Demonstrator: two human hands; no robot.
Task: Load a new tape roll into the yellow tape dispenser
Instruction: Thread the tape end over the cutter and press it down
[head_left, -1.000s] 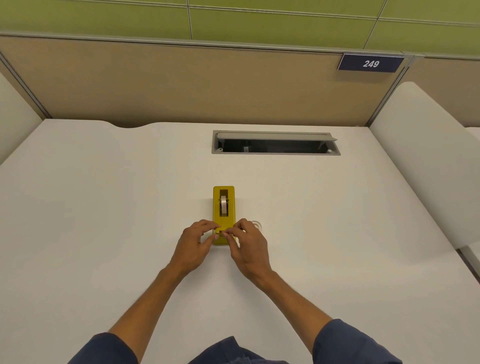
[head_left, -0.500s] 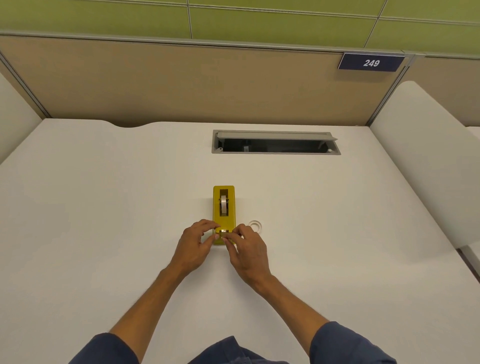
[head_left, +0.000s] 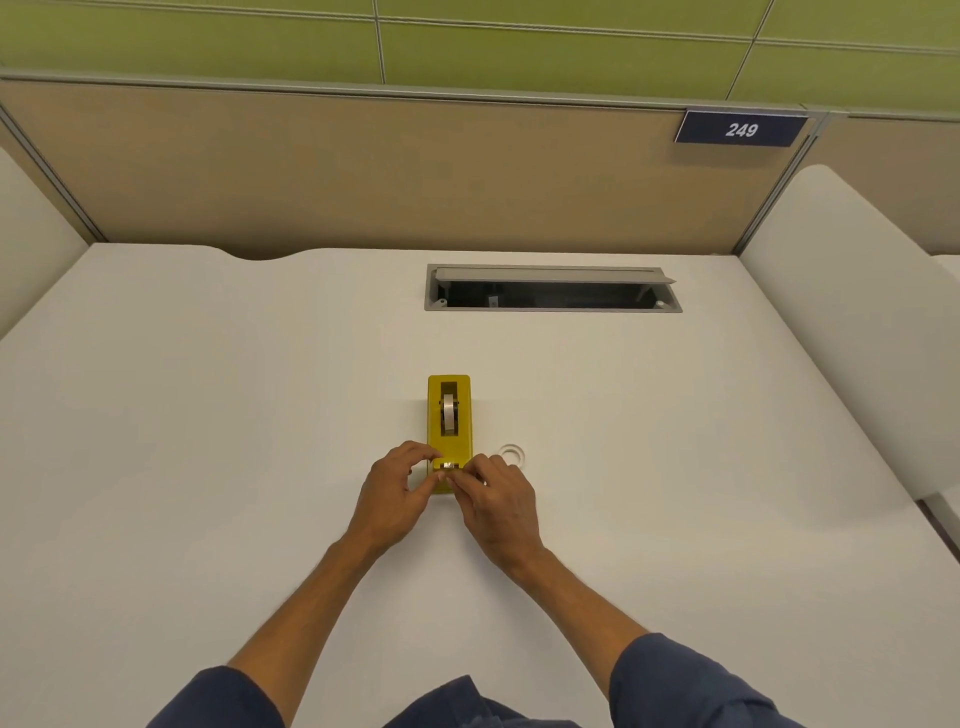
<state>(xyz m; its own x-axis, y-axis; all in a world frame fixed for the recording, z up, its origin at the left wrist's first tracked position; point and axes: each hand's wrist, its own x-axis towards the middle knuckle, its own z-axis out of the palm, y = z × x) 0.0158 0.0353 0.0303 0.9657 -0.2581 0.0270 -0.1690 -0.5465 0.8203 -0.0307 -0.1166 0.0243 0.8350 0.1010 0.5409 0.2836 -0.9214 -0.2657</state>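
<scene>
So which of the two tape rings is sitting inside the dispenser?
The tape roll, standing on edge in the yellow tape dispenser. The empty clear ring lies flat on the desk, right of it.

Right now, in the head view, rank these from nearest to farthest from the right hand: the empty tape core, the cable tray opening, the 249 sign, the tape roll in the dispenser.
From the right hand:
1. Empty tape core, on the table just beyond its knuckles.
2. Tape roll, seated in the yellow tape dispenser, ahead and left.
3. Cable tray opening, farther back in the table.
4. 249 sign, up on the partition, far right.
</scene>
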